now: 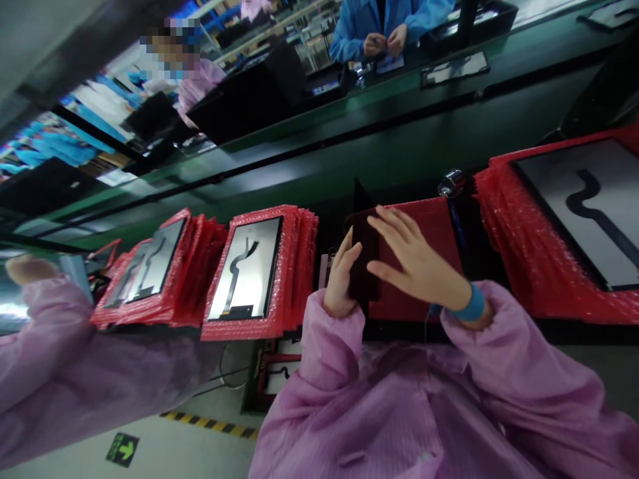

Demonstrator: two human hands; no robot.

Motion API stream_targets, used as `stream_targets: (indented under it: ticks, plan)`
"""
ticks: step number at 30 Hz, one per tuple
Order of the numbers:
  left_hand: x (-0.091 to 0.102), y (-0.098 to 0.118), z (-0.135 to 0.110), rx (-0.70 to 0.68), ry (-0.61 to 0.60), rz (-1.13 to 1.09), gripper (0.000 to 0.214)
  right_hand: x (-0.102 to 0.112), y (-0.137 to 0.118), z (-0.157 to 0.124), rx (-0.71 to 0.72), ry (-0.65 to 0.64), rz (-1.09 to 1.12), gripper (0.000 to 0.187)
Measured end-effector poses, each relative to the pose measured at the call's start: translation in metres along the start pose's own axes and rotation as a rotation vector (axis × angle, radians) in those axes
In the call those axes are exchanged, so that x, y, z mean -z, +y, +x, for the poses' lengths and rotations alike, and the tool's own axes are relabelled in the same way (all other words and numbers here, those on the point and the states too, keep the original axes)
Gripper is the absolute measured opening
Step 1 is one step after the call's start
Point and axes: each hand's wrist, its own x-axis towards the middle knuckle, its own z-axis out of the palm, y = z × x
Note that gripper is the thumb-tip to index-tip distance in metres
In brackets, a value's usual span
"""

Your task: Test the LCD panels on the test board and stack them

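My left hand (342, 276) grips the left edge of a dark red bubble-wrap sleeve (424, 233) that holds a flat dark panel (363, 249), partly out of the sleeve. The fingers curl around the panel's edge. My right hand (417, 259) lies over the sleeve with its fingers spread flat and apart. A blue wrist strap (472, 305) sits on my right wrist. Both arms wear pink-purple sleeves.
Stacks of red bubble-wrap sleeves topped with display panels stand at the left (249, 273), far left (150, 266) and right (579, 213). A green conveyor bench (399, 153) runs behind. A co-worker's pink sleeve (60, 346) is at the left; a person in blue (384, 26) works opposite.
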Motion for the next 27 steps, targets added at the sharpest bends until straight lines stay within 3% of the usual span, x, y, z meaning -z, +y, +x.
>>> stream_targets:
  ticks: [3,7,10,12,14,19,27]
  plan:
    - [-0.007,0.012,0.007,0.131,-0.092,-0.441,0.04,0.008,0.021,0.03,0.123,-0.094,0.015,0.052]
    - [-0.005,0.013,0.007,0.196,-0.139,-0.564,0.047,-0.002,0.037,0.045,0.236,-0.101,0.091,0.045]
    - [0.003,-0.001,-0.007,0.074,-0.037,-0.355,0.052,-0.006,0.04,0.039,0.216,-0.02,0.107,0.047]
    - [0.008,-0.016,-0.023,-0.017,0.134,-0.034,0.041,-0.006,0.041,0.034,0.156,0.013,0.087,0.049]
    - [0.009,-0.035,-0.042,-0.054,0.205,0.296,0.031,-0.007,0.043,0.028,0.136,0.065,0.085,0.054]
    - [-0.004,-0.063,-0.077,-0.039,0.051,0.634,0.032,-0.013,0.049,0.021,0.245,0.246,0.153,0.065]
    - [-0.007,-0.062,-0.084,-0.094,-0.014,0.765,0.041,-0.015,0.047,0.021,0.225,0.238,0.127,0.065]
